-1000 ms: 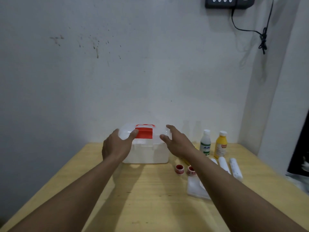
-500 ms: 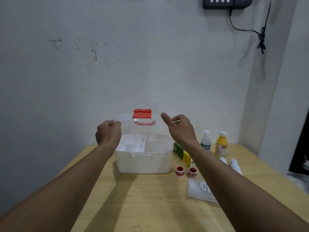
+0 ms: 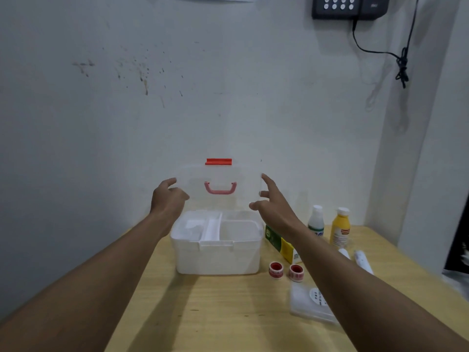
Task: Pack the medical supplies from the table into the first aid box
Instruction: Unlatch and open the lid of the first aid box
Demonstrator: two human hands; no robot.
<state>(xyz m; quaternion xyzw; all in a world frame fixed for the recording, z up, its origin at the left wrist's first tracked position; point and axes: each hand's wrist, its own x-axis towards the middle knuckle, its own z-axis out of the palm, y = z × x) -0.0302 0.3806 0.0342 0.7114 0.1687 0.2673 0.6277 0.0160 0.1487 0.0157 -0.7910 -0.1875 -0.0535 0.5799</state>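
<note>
Right now the first aid box (image 3: 218, 257) sits on the table (image 3: 215, 313) with its clear lid (image 3: 220, 174) stood upright at the box's far edge. The red latch (image 3: 218, 161) is at the top and the pink handle (image 3: 220, 189) shows through. My left hand (image 3: 168, 199) grips the lid's left edge, fingers curled round it. My right hand (image 3: 272, 207) has its fingers mostly straight, laid against the right edge rather than wrapped round it. Nothing is packed yet: inside the box I see only a white divided tray (image 3: 210, 228).

Every supply lies right of the box. A green and yellow carton (image 3: 276, 241) is just beside its right wall, and red tape rolls (image 3: 275, 270) stand just off its near right corner. A white bottle (image 3: 316, 221) and a yellow bottle (image 3: 340, 231) stand farther right of the box, white bandage rolls (image 3: 363, 262) farther again. A flat clear packet (image 3: 308, 303) lies well off the near right corner.

I judge the lid thin, light and springy, so I'd hold it by the side edges, never the latch. The bottles look rigid and tippy; I'd take them round the body. The tape rolls could roll away, so I'd pinch them across the rim. The packet looks slick and floppy; I'd lift it by an edge.
</note>
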